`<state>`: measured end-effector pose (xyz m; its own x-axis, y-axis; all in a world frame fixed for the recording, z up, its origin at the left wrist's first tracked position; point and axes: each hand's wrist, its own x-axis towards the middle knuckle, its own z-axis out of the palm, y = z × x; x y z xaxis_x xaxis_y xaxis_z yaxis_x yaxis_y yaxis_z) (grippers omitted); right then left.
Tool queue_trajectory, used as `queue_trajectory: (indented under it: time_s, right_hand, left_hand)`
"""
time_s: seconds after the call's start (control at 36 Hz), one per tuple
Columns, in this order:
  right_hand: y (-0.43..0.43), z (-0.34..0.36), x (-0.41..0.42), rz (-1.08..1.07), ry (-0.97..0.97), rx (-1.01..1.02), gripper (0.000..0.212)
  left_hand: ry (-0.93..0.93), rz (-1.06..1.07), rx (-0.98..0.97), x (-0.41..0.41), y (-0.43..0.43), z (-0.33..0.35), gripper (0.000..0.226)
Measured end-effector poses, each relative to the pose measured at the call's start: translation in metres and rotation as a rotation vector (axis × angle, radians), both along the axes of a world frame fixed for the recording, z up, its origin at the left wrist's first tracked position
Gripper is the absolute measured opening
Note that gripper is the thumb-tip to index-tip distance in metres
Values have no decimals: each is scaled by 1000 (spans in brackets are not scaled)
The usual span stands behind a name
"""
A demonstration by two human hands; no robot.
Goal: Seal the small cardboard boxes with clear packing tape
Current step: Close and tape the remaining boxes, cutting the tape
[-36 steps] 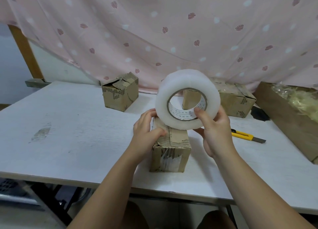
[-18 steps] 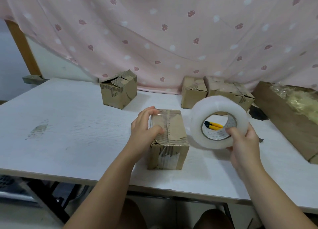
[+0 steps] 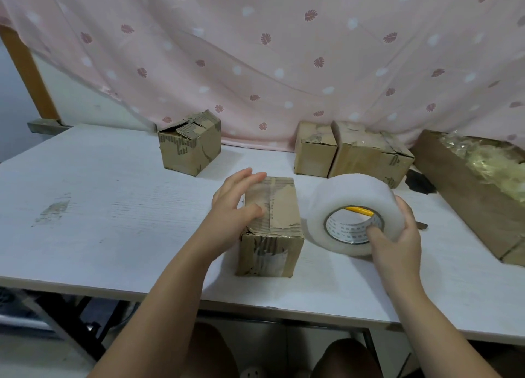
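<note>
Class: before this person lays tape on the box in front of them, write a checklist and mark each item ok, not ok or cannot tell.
1. Front box steadied, left hand resting on it: ok.
2. Tape roll held by right hand: ok.
3. Top flaps closed: ok, edges torn.
4. Loose tape end found: cannot tell.
5. Yellow knife nearby, behind the roll: ok.

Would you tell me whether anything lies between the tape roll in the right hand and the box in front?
Nothing visible does: only bare table separates the tape roll in the right hand from the box. The left hand rests on the box's top, its thumb near the centre seam.
</note>
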<state>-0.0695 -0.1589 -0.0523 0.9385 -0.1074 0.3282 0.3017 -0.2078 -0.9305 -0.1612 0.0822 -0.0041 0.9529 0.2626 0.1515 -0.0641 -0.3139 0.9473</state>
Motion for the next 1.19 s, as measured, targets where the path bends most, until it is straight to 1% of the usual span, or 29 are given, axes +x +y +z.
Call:
queue_trajectory:
  time_s: [0.06, 0.14, 0.17, 0.19, 0.22, 0.25, 0.28, 0.33, 0.36, 0.39, 0.44, 0.61, 0.67, 0.81, 0.86, 0.92, 0.97, 1.06, 1.11, 1.19]
  right_hand:
    - [-1, -1, 0, 8, 2, 6, 61]
    - [-3, -3, -2, 20, 3, 20, 63]
    - [-4, -3, -1, 21, 4, 20, 63]
    - [-4, -4, -1, 21, 5, 16, 63]
    - [-4, -4, 0, 22, 5, 13, 63]
    - [-4, -4, 0, 22, 5, 11, 62]
    - [-4, -5, 1, 24, 5, 11, 62]
    - [-4, -5, 1, 26, 7, 15, 64]
    - [-4, -6, 1, 26, 8, 17, 65]
    - [-5, -6, 1, 26, 8, 17, 65]
    - [-4, -6, 1, 29, 7, 15, 65]
    - [-5, -6, 1, 41, 14, 10, 61]
    - [-5, -6, 2, 43, 10, 18, 58]
    - [-6, -6, 3, 30, 20, 32, 61]
    - [-8, -6, 5, 39, 44, 51, 60]
    - [-8, -8, 6, 55, 44, 43, 49]
    - [-6, -8, 7, 53, 31, 50, 35]
    - [-5, -4, 9, 24, -14, 113, 27]
    - [-4, 1, 10, 4, -45, 145, 30]
    - [-1, 17, 9, -6, -107, 186, 43]
  left_hand:
    - [6, -49, 175, 0, 2, 6, 51]
    - [118, -85, 591, 4, -5, 23, 49]
    - [157, -72, 719, 5, -12, 28, 43]
    - [177, -44, 811, 6, -20, 31, 31]
    - [190, -13, 869, 7, -30, 35, 21]
    - [198, 12, 907, 9, -39, 36, 19]
    - [207, 28, 930, 12, -46, 34, 25]
    - [244, 38, 971, 18, -59, 27, 58]
    - [256, 32, 985, 21, -63, 25, 69]
    - [270, 18, 984, 22, -64, 23, 75]
    - [299, -8, 956, 25, -63, 20, 77]
    - [280, 17, 922, 24, -63, 22, 56]
    - [288, 28, 910, 23, -64, 22, 53]
    - [266, 60, 807, 23, -62, 23, 49]
    - [230, 80, 743, 22, -61, 23, 49]
    - [187, 98, 670, 23, -59, 23, 48]
    - [137, 109, 557, 23, -55, 24, 47]
    - [52, 125, 365, 24, -49, 22, 40]
    - [9, 134, 257, 23, -48, 19, 37]
    - [-54, 139, 114, 20, -47, 15, 36]
